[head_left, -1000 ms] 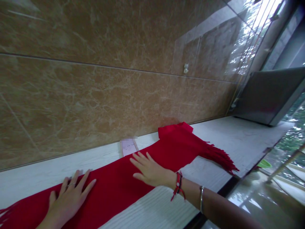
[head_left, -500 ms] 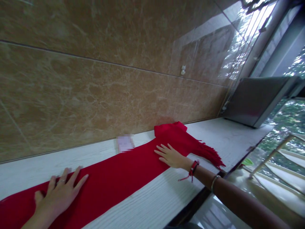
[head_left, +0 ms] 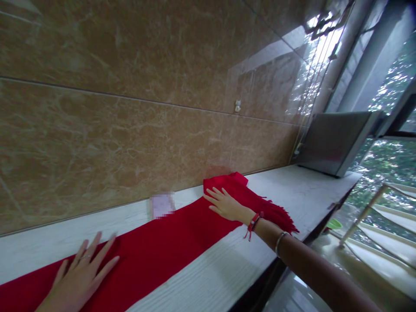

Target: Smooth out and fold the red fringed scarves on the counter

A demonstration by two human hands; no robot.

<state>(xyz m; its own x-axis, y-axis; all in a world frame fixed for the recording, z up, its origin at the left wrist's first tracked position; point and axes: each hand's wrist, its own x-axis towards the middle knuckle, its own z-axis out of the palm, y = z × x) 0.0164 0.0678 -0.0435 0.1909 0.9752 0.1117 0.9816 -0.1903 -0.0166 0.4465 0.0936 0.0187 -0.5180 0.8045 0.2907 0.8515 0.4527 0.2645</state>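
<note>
A long red scarf (head_left: 169, 245) lies stretched along a white wood-grain tabletop (head_left: 208, 279), its fringed end toward the right. That end is folded over near the wall. My left hand (head_left: 79, 273), with a ring on one finger, rests on the scarf at the lower left, fingers spread. Farther along, my right hand (head_left: 227, 206) lies flat on the cloth close to the folded part, fingers stretched out. A red cord bracelet and a silver bangle circle the right wrist and forearm. Neither hand grips the fabric.
Against the brown tiled wall (head_left: 130, 143) a small blurred pale card or packet (head_left: 162, 205) lies beside the scarf. A grey box-shaped appliance (head_left: 334, 141) stands at the tabletop's far end. Beyond the right edge is a cream rack (head_left: 383, 221), with a green item (head_left: 334, 224) near it.
My right hand has slid over the scarf toward the folded part by the wall. My left hand stays spread on the cloth. The whole view has shifted slightly.
</note>
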